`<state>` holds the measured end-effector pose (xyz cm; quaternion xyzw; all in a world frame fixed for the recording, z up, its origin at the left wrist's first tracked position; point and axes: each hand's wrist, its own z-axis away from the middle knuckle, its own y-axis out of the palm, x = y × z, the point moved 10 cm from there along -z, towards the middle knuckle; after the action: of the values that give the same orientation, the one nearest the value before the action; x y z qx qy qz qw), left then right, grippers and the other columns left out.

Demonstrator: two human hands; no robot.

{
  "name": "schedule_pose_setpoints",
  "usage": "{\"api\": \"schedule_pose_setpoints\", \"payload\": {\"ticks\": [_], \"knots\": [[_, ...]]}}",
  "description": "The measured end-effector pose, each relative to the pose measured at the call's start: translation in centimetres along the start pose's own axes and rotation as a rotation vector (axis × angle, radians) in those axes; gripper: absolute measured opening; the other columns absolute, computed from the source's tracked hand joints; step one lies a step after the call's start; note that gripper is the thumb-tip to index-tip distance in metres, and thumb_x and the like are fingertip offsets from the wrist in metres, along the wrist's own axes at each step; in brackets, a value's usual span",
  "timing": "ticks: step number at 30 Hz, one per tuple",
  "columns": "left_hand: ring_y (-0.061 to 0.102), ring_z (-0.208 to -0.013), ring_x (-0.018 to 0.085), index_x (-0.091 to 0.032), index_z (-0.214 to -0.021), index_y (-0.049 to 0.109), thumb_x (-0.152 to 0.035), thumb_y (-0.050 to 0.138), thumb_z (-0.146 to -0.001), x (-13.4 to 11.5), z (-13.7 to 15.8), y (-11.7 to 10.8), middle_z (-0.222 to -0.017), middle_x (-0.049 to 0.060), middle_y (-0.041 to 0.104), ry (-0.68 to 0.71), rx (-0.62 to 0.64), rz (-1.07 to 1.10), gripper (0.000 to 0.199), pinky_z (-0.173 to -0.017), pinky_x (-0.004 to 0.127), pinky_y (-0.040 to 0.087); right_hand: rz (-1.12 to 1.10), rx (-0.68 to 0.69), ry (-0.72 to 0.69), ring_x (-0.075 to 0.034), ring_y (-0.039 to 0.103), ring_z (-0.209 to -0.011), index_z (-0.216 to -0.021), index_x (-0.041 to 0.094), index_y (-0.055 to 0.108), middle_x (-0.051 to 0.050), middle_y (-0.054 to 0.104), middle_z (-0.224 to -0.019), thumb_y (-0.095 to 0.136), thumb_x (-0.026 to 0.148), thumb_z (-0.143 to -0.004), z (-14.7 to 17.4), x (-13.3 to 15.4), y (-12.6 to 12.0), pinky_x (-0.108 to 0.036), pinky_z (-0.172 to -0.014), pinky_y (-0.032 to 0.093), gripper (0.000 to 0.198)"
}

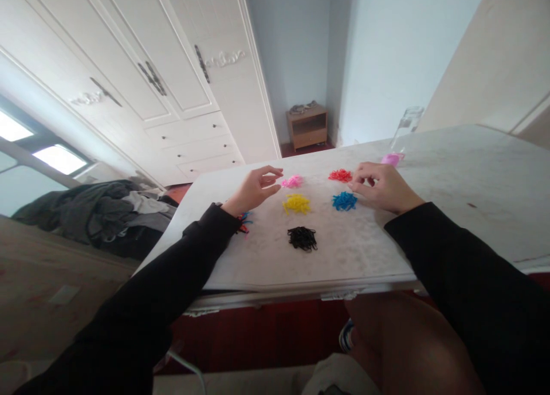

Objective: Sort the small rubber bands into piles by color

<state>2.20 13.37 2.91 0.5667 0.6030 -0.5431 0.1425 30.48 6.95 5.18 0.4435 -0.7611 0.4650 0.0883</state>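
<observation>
Knee: bare knee [404, 337] of the person, lowest in view, below the near edge of the white table [472, 171], which serves as the landmark for all that follows.
Sleeves: both forearms in black sleeves [180, 269] cross the table's near edge from either side.
Black pile: heap of small black bands [302, 238], closest of the piles to the table's near edge, midway between the two arms.
Yellow pile: yellow bands [296, 203], just beyond the black pile toward the table's far edge.
Blue pile: blue bands [344, 200], beside the yellow pile, on the right-hand side of the table.
Pink pile: pink bands [293, 181], beyond the yellow pile.
Red pile: red bands [340, 175], beyond the blue pile.
Left hand: left hand [256, 188] raised slightly over the table, fingers curled, thumb and forefinger narrowly apart just beside the pink pile; whether a band lies between them cannot be told.
Right hand: right hand [382, 186] resting on the table, fingers bent inward, tips near the red and blue piles; what it pinches, if anything, cannot be told.
Mixed bands: a few loose blue and red bands [244, 220] under the left wrist, on the table's left part.
Bottle: clear bottle [406, 128] with a pink base, near the table's far edge.
Surroundings: white wardrobe [172, 79], wooden nightstand [307, 128] and heaped clothes [98, 211], all off the table.
</observation>
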Motion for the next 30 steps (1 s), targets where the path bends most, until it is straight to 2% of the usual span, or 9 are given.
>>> {"api": "schedule_pose_setpoints", "payload": {"ticks": [3,5,8,13,20,26,30], "knots": [[0.078,-0.101,0.020,-0.016,-0.101,0.073,-0.023,0.076,-0.083,-0.5,-0.2,-2.5,-0.107,0.011,0.081,-0.008,-0.040,-0.092,0.019,-0.095,0.037,0.064,0.006,0.002,-0.003,-0.018,0.054,-0.063,-0.061,0.023,0.061,-0.003,0.064,-0.070,0.066,0.027,-0.077,0.0,0.1,0.0,-0.035,-0.063,0.037,0.017],[0.076,-0.084,0.017,-0.016,-0.090,0.072,-0.023,0.075,-0.081,-0.8,-0.2,-4.4,-0.088,0.007,0.079,-0.017,-0.043,-0.165,0.012,-0.083,0.033,0.063,0.008,0.001,-0.006,-0.018,0.055,-0.064,-0.062,0.023,0.061,-0.003,0.064,-0.071,0.066,0.027,-0.078,-0.1,0.2,0.0,-0.036,-0.064,0.038,0.017],[0.069,-0.072,0.015,-0.016,-0.083,0.073,-0.027,0.078,-0.080,-0.4,0.2,-6.3,-0.078,0.006,0.076,-0.064,0.030,-0.304,0.013,-0.071,0.029,0.057,0.008,0.009,-0.018,-0.018,0.054,-0.063,-0.060,0.024,0.059,-0.003,0.064,-0.070,0.065,0.027,-0.078,-0.1,0.2,0.1,-0.036,-0.065,0.039,0.020],[0.067,-0.067,0.016,-0.017,-0.086,0.077,-0.033,0.079,-0.078,1.7,1.1,-7.0,-0.074,0.006,0.076,-0.168,0.201,-0.441,0.018,-0.061,0.028,0.050,-0.005,0.007,-0.018,-0.019,0.053,-0.063,-0.061,0.024,0.058,-0.003,0.062,-0.070,0.064,0.026,-0.079,0.0,-0.1,0.2,-0.036,-0.066,0.038,0.019],[0.072,-0.069,0.020,-0.017,-0.092,0.079,-0.033,0.077,-0.075,3.0,1.5,-7.5,-0.076,0.006,0.079,-0.267,0.242,-0.557,0.023,-0.061,0.030,0.049,-0.006,0.016,-0.016,-0.020,0.053,-0.062,-0.061,0.025,0.058,-0.004,0.062,-0.070,0.064,0.025,-0.079,0.1,0.0,0.3,-0.037,-0.066,0.037,0.019],[0.071,-0.067,0.019,-0.018,-0.079,0.078,-0.039,0.079,-0.074,2.9,1.8,-8.0,-0.072,0.005,0.079,-0.309,0.303,-0.569,0.022,-0.062,0.029,0.050,-0.002,0.032,0.006,-0.020,0.052,-0.062,-0.061,0.025,0.057,-0.004,0.062,-0.070,0.064,0.026,-0.080,0.0,-0.1,0.4,-0.037,-0.066,0.037,0.020],[0.072,-0.070,0.019,-0.018,-0.079,0.078,-0.037,0.077,-0.073,2.8,2.1,-7.6,-0.075,0.005,0.080,-0.316,0.369,-0.548,0.020,-0.067,0.029,0.053,-0.007,0.044,0.016,-0.020,0.052,-0.062,-0.061,0.025,0.057,-0.004,0.062,-0.069,0.064,0.027,-0.081,0.1,0.1,0.4,-0.037,-0.066,0.037,0.022]]}}
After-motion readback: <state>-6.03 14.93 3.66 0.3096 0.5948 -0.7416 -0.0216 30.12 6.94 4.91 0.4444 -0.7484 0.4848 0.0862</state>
